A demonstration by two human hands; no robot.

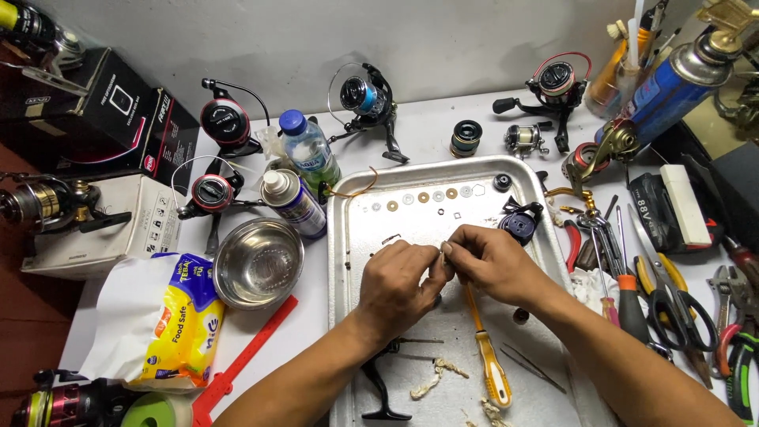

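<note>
My left hand (398,278) and my right hand (492,259) meet fingertip to fingertip over a metal tray (345,261). Both pinch a very small part (442,255) between them; what it is I cannot tell. Beyond the hands a row of small washers (423,198) lies on the tray, with a black reel part (519,222) at its right side. Under my right wrist lies a yellow-handled screwdriver (492,372). Bits of crumpled tissue (433,378) and a black reel handle (380,387) sit at the tray's near end.
Several fishing reels (224,120) stand along the back of the white table. A steel bowl (258,262), spray can (296,202) and water bottle (309,150) sit left of the tray. Pliers, scissors (680,304) and screwdrivers lie right. Boxes (103,111) and a yellow packet (178,324) are far left.
</note>
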